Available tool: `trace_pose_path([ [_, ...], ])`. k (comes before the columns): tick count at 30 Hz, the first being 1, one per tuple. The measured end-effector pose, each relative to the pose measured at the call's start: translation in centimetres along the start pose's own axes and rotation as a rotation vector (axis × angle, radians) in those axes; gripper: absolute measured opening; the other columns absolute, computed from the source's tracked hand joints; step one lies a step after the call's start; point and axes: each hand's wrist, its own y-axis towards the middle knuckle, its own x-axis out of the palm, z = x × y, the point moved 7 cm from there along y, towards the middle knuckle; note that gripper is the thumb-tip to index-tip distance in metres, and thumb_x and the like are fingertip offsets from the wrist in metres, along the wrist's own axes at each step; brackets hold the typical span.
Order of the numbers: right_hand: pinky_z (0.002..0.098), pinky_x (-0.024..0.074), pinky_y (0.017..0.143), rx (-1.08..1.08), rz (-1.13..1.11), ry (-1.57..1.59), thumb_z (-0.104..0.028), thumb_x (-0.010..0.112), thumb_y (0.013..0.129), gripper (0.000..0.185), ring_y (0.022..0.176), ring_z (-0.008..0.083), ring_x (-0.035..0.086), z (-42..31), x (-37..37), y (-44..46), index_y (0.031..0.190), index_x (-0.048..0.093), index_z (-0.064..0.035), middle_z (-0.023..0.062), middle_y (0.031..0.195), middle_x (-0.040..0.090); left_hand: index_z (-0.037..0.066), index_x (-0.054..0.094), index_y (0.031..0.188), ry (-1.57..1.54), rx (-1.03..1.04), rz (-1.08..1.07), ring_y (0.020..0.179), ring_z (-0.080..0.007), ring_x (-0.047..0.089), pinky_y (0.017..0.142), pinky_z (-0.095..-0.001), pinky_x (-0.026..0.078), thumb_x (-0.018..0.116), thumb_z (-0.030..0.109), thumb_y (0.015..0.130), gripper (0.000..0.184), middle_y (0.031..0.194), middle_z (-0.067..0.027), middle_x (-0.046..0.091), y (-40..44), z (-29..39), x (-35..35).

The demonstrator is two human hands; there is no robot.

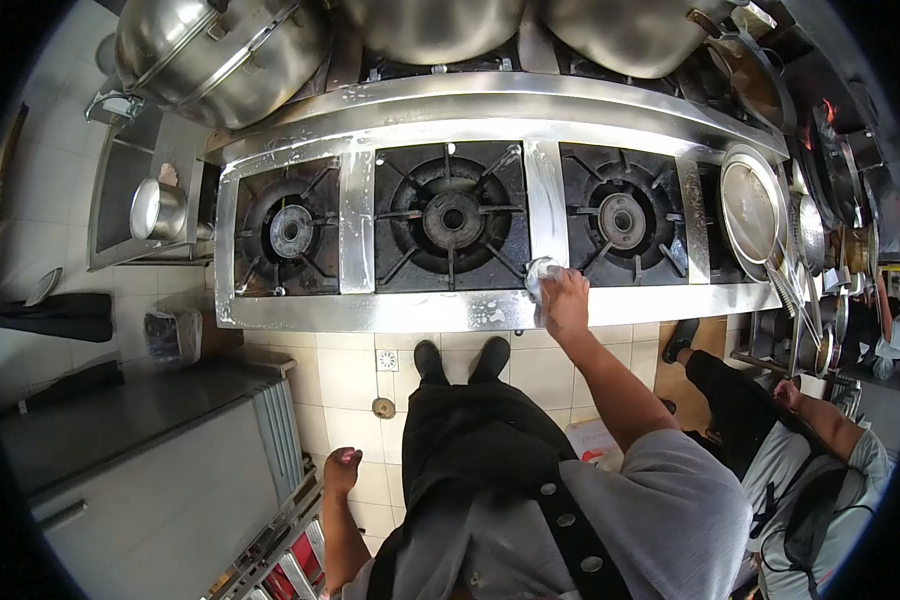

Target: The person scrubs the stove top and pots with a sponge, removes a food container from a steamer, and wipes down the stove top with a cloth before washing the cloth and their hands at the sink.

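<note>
The right hand (566, 305) has its fingers closed round a whitish wad (542, 270), pressing it onto the stove (400, 313) at the front edge, where the metal strip (546, 200) between the middle burner (454, 212) and the right burner (622, 222) ends. White suds (490, 311) streak that strip and dot the front edge. The left hand (342, 470) hangs well apart from the front edge, fingers curled; whether they grip anything, I cannot tell. The left burner (291, 232) sits near the left edge, round strainers (750, 205) lie at the right edge, and large metal pots (430, 25) stand beyond the back edge
</note>
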Motion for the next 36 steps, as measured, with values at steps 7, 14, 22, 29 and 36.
trace_pose_path([
  [7, 0.0414, 0.0378, 0.077, 0.051, 0.061, -0.122, -0.017, 0.049, 0.082, 0.02, 0.094, 0.0278, 0.049, 0.7, -0.7, 10.7, 0.093, 0.066, -0.0136, 0.0096, 0.094, 0.056, -0.003, 0.062, 0.098, 0.226, 0.166, -0.073, 0.081, -0.0234, 0.064, 0.074, -0.0323, 0.049, 0.066, 0.027, 0.079, 0.036, 0.087, -0.0161, 0.066, 1.4, 6.2, -1.3],
  [14, 0.0425, 0.0407, 0.074, 0.085, 0.157, 0.178, -0.015, 0.056, 0.078, 0.013, 0.088, 0.03, 0.054, 2.7, -3.4, -8.1, 0.083, 0.066, -0.0082, 0.0121, 0.092, 0.059, -0.004, 0.061, 0.099, 0.079, 0.248, -0.079, 0.082, -0.0212, 0.063, 0.076, -0.0304, 0.049, 0.066, 0.025, 0.08, 0.035, 0.09, -0.0148, 0.066, 5.8, 6.9, -4.5],
  [22, 0.0446, 0.0388, 0.069, 0.529, 0.391, 0.216, -0.013, 0.049, 0.081, 0.013, 0.076, 0.0317, 0.052, 0.9, -1.4, -8.3, 0.074, 0.056, -0.0049, 0.0144, 0.075, 0.054, -0.003, 0.062, 0.1, 0.384, 0.315, -0.18, 0.088, -0.027, 0.063, 0.078, -0.0348, 0.049, 0.063, 0.03, 0.081, 0.038, 0.094, -0.0183, 0.065, 6.8, 9.2, -6.5],
  [29, 0.0425, 0.0395, 0.078, 0.226, 0.188, 0.236, -0.03, 0.063, 0.074, 0.017, 0.088, 0.0283, 0.053, -10.9, 1.8, -5.8, 0.079, 0.062, -0.0129, 0.0086, 0.087, 0.058, -0.004, 0.062, 0.094, 0.368, 0.513, -0.269, 0.086, -0.0284, 0.064, 0.075, -0.0347, 0.048, 0.063, 0.029, 0.079, 0.036, 0.09, -0.018, 0.066, 10.9, 8.8, -7.9],
  [36, 0.0467, 0.0385, 0.061, 0.701, 0.658, -0.595, -0.021, 0.055, 0.078, 0.014, 0.072, 0.0333, 0.054, 9.7, -8.9, -10.4, 0.076, 0.056, -0.0075, 0.0145, 0.074, 0.056, -0.004, 0.062, 0.084, 0.457, 0.466, -0.268, 0.083, -0.0288, 0.063, 0.073, -0.0328, 0.046, 0.061, 0.022, 0.078, 0.027, 0.085, -0.0179, 0.065, 13.3, 7.3, -9.6],
])
